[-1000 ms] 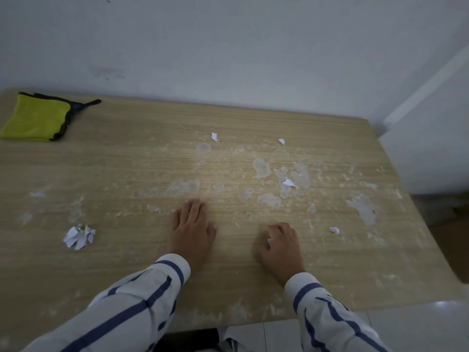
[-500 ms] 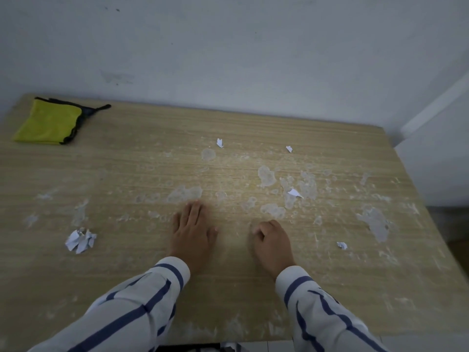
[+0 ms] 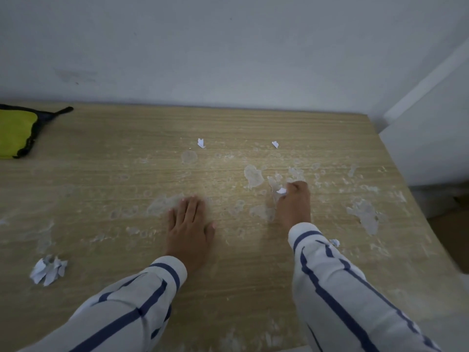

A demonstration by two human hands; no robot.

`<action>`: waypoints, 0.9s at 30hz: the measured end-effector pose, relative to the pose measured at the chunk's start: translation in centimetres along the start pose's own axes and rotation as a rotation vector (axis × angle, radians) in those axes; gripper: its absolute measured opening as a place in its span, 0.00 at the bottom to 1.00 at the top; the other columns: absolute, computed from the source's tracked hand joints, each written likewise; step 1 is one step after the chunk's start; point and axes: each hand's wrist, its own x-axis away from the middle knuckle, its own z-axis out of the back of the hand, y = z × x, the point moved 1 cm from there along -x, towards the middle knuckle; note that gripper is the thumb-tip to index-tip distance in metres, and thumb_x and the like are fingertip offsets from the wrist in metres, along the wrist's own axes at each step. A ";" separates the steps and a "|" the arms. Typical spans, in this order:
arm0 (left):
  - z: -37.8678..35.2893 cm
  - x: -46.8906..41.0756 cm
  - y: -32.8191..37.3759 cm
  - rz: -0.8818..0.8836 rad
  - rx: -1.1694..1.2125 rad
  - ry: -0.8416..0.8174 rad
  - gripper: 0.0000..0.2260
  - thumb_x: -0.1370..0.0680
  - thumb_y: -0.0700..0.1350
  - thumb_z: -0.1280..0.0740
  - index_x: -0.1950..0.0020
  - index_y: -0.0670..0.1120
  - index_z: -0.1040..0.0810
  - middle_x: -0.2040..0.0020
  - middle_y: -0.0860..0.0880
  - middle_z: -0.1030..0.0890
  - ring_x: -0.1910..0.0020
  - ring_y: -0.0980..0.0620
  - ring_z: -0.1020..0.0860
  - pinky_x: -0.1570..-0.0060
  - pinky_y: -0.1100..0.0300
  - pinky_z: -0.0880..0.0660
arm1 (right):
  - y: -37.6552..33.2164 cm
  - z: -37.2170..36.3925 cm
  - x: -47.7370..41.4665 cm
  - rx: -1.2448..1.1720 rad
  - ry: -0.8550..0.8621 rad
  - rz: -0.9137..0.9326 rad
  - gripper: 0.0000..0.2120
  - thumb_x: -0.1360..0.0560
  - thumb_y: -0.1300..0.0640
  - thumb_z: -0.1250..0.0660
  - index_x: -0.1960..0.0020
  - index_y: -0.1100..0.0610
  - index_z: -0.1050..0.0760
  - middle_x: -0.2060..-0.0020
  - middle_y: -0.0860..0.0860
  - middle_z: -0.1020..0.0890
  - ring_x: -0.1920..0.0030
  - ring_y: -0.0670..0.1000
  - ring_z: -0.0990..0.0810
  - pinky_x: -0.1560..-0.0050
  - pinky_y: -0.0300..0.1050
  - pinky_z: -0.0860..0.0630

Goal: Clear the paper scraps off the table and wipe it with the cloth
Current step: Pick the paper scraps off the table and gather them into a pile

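My left hand (image 3: 189, 223) lies flat and open on the wooden table (image 3: 106, 189), holding nothing. My right hand (image 3: 294, 201) is stretched forward, its fingers closed around a small white paper scrap (image 3: 281, 191) at the fingertips. Two other small scraps lie farther back, one (image 3: 201, 143) left of centre, another (image 3: 275, 144) right of centre. A further scrap (image 3: 334, 242) peeks out beside my right sleeve. A crumpled pile of scraps (image 3: 48, 270) sits at the near left. The yellow cloth (image 3: 15, 133) with a dark edge rests at the far left corner.
Whitish dried stains (image 3: 365, 215) cover the middle and right of the tabletop. A grey wall (image 3: 228, 52) runs directly behind the table. The table's right edge (image 3: 416, 204) drops toward the floor beside a white panel.
My right hand has reached forward and to the right, closing its fingers on the scrap that lay among the stains. My left hand stays flat in the same spot.
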 end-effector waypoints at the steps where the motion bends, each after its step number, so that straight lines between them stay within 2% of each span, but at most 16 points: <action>1: 0.0 0.0 -0.1 -0.001 0.002 0.003 0.32 0.25 0.60 0.58 0.24 0.46 0.47 0.23 0.46 0.47 0.24 0.45 0.52 0.27 0.45 0.57 | 0.0 -0.3 -0.3 0.068 -0.032 0.034 0.13 0.24 0.69 0.45 0.42 0.65 0.28 0.39 0.55 0.31 0.41 0.54 0.31 0.47 0.35 0.37; 4: -0.1 0.1 -0.3 -0.011 -0.009 0.006 0.31 0.24 0.60 0.58 0.24 0.47 0.47 0.23 0.47 0.47 0.24 0.45 0.53 0.28 0.46 0.58 | -0.2 -0.9 -0.9 0.167 -0.078 0.114 0.14 0.25 0.68 0.45 0.43 0.63 0.26 0.40 0.57 0.27 0.41 0.58 0.30 0.43 0.44 0.32; 7: 0.0 0.0 -0.1 -0.002 0.015 0.004 0.31 0.24 0.61 0.57 0.24 0.48 0.47 0.23 0.47 0.48 0.24 0.46 0.54 0.28 0.47 0.59 | -0.8 -1.0 -0.6 0.107 -0.097 0.136 0.12 0.25 0.69 0.45 0.50 0.64 0.23 0.48 0.58 0.23 0.47 0.57 0.26 0.52 0.41 0.33; 11: 0.9 -0.1 0.2 0.001 0.122 -0.017 0.26 0.21 0.56 0.48 0.25 0.47 0.45 0.23 0.48 0.47 0.24 0.47 0.55 0.27 0.48 0.59 | -3.3 -0.9 2.5 -0.161 -0.179 0.109 0.10 0.26 0.67 0.41 0.55 0.61 0.21 0.54 0.53 0.21 0.58 0.51 0.23 0.56 0.40 0.28; 14: 1.9 0.2 0.6 -0.018 0.217 -0.023 0.23 0.20 0.51 0.45 0.26 0.48 0.41 0.24 0.49 0.42 0.24 0.49 0.51 0.28 0.51 0.58 | -6.1 -1.9 5.4 -0.283 -0.303 0.158 0.08 0.26 0.65 0.40 0.55 0.57 0.23 0.58 0.48 0.22 0.58 0.47 0.25 0.60 0.34 0.31; 16: 2.7 0.8 0.7 -0.055 0.244 -0.023 0.21 0.20 0.46 0.43 0.27 0.49 0.38 0.26 0.49 0.37 0.25 0.48 0.46 0.27 0.51 0.54 | -7.6 -3.1 7.1 -0.366 -0.404 0.128 0.05 0.27 0.65 0.38 0.57 0.56 0.27 0.62 0.49 0.23 0.60 0.49 0.26 0.64 0.35 0.30; 17: 3.2 1.2 0.6 -0.077 0.263 -0.011 0.20 0.21 0.44 0.42 0.29 0.49 0.34 0.29 0.49 0.33 0.27 0.46 0.40 0.28 0.51 0.49 | -8.3 -3.6 7.8 -0.399 -0.449 0.100 0.03 0.28 0.63 0.37 0.58 0.56 0.28 0.63 0.49 0.23 0.61 0.50 0.25 0.63 0.39 0.28; 19: 4.0 2.1 -0.4 -0.062 0.321 0.012 0.17 0.22 0.42 0.40 0.34 0.49 0.27 0.38 0.48 0.24 0.36 0.46 0.30 0.34 0.54 0.37 | -9.7 -4.4 8.9 -0.454 -0.523 0.054 0.03 0.29 0.60 0.34 0.60 0.55 0.27 0.62 0.52 0.20 0.60 0.53 0.22 0.58 0.47 0.22; 21: 5.3 3.3 -1.9 0.012 0.401 0.013 0.14 0.22 0.42 0.40 0.37 0.49 0.24 0.44 0.48 0.21 0.44 0.47 0.26 0.42 0.56 0.30 | -11.4 -4.7 10.0 -0.530 -0.599 0.027 0.03 0.30 0.59 0.30 0.60 0.57 0.24 0.61 0.55 0.17 0.59 0.55 0.18 0.53 0.51 0.19; 24: 7.6 5.2 -4.5 0.122 0.481 0.070 0.10 0.22 0.44 0.39 0.45 0.48 0.20 0.51 0.49 0.19 0.51 0.50 0.23 0.51 0.58 0.26 | -14.5 -5.3 11.8 -0.668 -0.751 0.003 0.03 0.29 0.64 0.31 0.61 0.61 0.23 0.62 0.58 0.17 0.59 0.55 0.17 0.51 0.53 0.18; 27: 10.1 7.1 -7.7 0.247 0.502 0.132 0.08 0.22 0.45 0.36 0.50 0.47 0.19 0.55 0.49 0.20 0.57 0.50 0.22 0.58 0.57 0.27 | -18.0 -6.7 13.9 -0.653 -0.831 0.041 0.05 0.30 0.66 0.34 0.61 0.60 0.21 0.61 0.58 0.17 0.57 0.56 0.16 0.49 0.54 0.19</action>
